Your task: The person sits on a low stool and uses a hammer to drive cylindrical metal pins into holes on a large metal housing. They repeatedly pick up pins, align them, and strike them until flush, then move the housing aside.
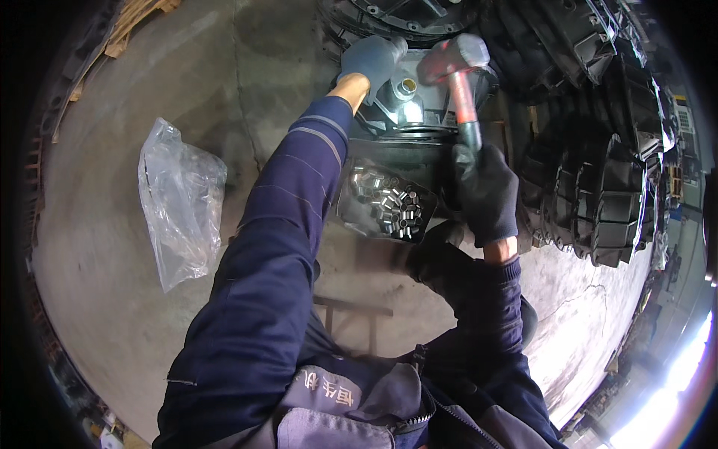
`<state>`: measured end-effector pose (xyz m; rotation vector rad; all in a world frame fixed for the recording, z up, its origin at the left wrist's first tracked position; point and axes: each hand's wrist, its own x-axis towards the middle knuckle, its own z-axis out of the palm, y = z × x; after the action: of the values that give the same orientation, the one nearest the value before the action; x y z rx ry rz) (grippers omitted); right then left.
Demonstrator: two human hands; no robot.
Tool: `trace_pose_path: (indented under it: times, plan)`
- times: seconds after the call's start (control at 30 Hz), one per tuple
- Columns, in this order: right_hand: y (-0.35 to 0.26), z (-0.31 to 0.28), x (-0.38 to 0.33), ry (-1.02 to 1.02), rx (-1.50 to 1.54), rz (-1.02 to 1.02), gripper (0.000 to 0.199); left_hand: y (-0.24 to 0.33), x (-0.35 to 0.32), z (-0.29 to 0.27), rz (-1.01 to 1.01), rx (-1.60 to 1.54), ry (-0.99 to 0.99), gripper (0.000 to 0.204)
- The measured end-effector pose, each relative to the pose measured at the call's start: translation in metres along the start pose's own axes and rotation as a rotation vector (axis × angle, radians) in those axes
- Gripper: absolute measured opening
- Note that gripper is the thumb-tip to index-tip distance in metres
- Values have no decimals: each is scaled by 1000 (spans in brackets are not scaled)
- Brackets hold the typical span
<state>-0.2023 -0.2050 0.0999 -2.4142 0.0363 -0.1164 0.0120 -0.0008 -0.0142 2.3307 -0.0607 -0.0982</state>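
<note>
My right hand (488,196), in a dark glove, is wrapped round the black grip of a sledgehammer (464,97) with a red and grey head. The hammer's head is raised near a dark metal housing (430,133), slightly blurred. My left hand (368,60), in a grey glove, reaches to the far side of this housing with its fingers curled; what they hold is hidden. Beside that hand, a round boss with a brass-coloured rim (406,87) stands up from the housing. Nearer to me sits a dark tray (345,202) of short shiny metal sleeves (396,209).
Stacked black ribbed castings (583,194) stand along the right, and another round dark casting (419,16) lies beyond the housing. A clear plastic bag (179,206) lies on the concrete floor (97,232) at left. Near my legs is a metal frame (351,308). Wooden pallets (134,22) show far left.
</note>
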Motion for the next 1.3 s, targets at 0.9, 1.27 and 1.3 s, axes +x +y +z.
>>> trace_pose_path:
  times: [0.9,1.27,1.3]
  plan:
    - [178,250,-202,29,620,921,36,-31,12,19,21,99,141,67]
    - [315,275,-88,-210,-501,445,35,-29,29,14,5,86,180,66]
    - [321,276,-84,-248,-646,274,32,-26,28,14,-13,48,189,66]
